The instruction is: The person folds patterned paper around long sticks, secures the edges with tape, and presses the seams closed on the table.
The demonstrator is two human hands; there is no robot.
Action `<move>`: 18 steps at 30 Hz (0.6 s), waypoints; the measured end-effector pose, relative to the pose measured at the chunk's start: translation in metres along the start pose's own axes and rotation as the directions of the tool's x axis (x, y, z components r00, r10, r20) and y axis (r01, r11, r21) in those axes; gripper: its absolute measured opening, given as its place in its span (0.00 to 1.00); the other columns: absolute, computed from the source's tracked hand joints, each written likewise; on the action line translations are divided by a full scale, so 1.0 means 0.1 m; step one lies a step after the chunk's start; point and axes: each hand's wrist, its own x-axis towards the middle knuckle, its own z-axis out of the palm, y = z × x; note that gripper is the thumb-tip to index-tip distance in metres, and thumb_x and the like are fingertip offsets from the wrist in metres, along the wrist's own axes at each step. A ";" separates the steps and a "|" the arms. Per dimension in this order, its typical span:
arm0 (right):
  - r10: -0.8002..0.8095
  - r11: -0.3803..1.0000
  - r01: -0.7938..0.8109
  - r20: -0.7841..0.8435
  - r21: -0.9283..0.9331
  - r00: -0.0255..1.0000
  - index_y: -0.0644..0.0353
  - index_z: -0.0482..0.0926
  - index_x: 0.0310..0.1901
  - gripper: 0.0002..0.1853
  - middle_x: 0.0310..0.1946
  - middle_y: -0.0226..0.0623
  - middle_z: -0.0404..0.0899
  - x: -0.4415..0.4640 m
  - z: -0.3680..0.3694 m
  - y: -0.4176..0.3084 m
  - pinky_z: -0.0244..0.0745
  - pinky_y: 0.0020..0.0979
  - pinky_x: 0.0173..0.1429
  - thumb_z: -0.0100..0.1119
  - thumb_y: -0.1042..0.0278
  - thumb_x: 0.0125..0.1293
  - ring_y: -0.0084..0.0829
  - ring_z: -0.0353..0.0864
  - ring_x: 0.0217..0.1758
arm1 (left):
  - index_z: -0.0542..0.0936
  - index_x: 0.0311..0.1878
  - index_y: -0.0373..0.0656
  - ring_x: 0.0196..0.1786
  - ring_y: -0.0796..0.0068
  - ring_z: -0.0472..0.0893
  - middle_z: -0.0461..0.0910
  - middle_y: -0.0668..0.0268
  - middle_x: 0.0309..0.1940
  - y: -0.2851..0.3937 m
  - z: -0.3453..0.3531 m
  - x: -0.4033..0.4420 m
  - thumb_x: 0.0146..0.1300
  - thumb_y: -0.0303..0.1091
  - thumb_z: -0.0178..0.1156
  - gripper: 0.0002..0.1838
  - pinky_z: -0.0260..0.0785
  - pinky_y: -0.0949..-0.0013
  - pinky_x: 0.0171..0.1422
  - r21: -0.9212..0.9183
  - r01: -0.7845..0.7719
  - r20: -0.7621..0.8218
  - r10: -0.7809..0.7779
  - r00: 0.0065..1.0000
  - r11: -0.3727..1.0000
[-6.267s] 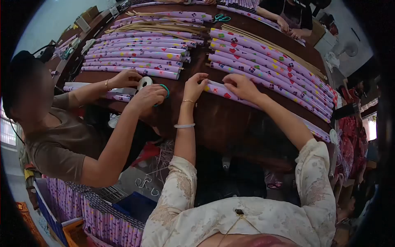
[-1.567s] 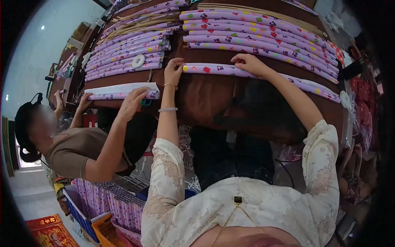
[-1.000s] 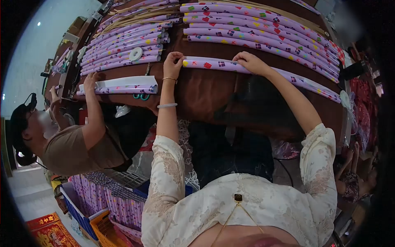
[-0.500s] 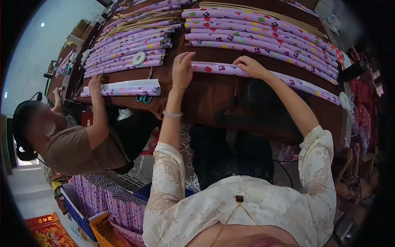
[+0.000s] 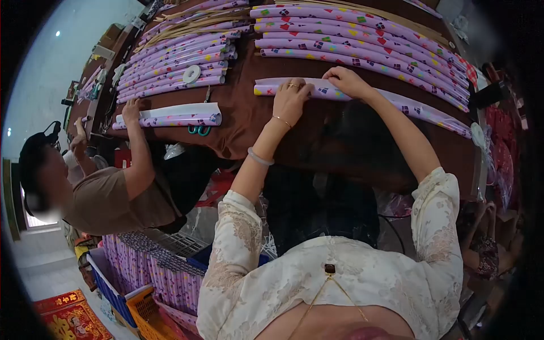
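In the head view, a roll of purple patterned wrapping paper (image 5: pixel 403 105) lies along the front of the brown-covered table (image 5: pixel 243 90). My left hand (image 5: pixel 290 102) is on the roll near its left end, fingers bent over the paper. Further right, my right hand (image 5: pixel 349 83) has its fingers curled at the roll's upper edge. A flap of paper shows along the top between both hands. What the fingertips pinch is partly hidden.
Finished-looking rolls (image 5: pixel 357 42) lie beyond my hands, with another stack (image 5: pixel 175 68) and a white tape roll (image 5: pixel 191 74) to the left. A co-worker (image 5: pixel 107 187) handles a partly rolled sheet (image 5: pixel 170 118) near teal-handled scissors (image 5: pixel 199 131). A crate (image 5: pixel 107 289) of rolls stands below.
My left hand has come down and right, from beyond the roll's left end onto the paper. My right hand has shifted slightly upward. A paper flap now shows at the roll's top edge.
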 end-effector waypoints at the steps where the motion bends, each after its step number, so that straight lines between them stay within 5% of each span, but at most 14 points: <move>1: 0.017 1.000 -0.017 -0.002 0.001 1.000 0.64 0.76 0.38 0.10 0.36 0.42 0.76 0.00 -0.01 -0.03 0.69 0.31 0.48 0.49 0.71 0.58 0.35 0.75 0.42 | 0.75 0.43 0.47 0.46 0.59 0.72 0.71 0.63 0.43 0.01 -0.01 0.01 0.47 0.26 0.60 0.17 0.65 0.61 0.49 -0.035 0.016 0.000 -0.016 1.000 0.999; 4: 0.004 0.999 -0.005 -0.015 -0.042 1.000 0.64 0.76 0.39 0.10 0.35 0.43 0.77 0.01 0.00 0.02 0.69 0.31 0.47 0.49 0.70 0.58 0.35 0.76 0.41 | 0.75 0.40 0.48 0.44 0.59 0.73 0.73 0.64 0.40 -0.01 0.01 0.03 0.48 0.26 0.59 0.13 0.64 0.60 0.50 -0.133 0.077 0.041 -0.072 0.997 0.988; 13: 0.086 0.995 -0.094 -0.226 -0.022 0.970 0.60 0.78 0.39 0.15 0.35 0.38 0.78 0.05 0.00 0.05 0.71 0.29 0.47 0.58 0.67 0.48 0.31 0.77 0.40 | 0.71 0.43 0.48 0.44 0.63 0.76 0.77 0.63 0.39 -0.05 -0.01 0.14 0.51 0.28 0.57 0.14 0.65 0.62 0.49 -0.013 0.005 0.226 -0.002 0.974 1.000; 18: 0.105 0.975 -0.046 -0.270 0.218 0.957 0.64 0.76 0.43 0.11 0.38 0.37 0.78 -0.19 -0.32 0.00 0.69 0.27 0.50 0.49 0.70 0.61 0.27 0.76 0.44 | 0.71 0.45 0.48 0.46 0.63 0.76 0.77 0.64 0.41 -0.10 0.04 0.14 0.51 0.29 0.58 0.16 0.65 0.62 0.50 -0.001 -0.016 0.243 0.015 0.970 1.000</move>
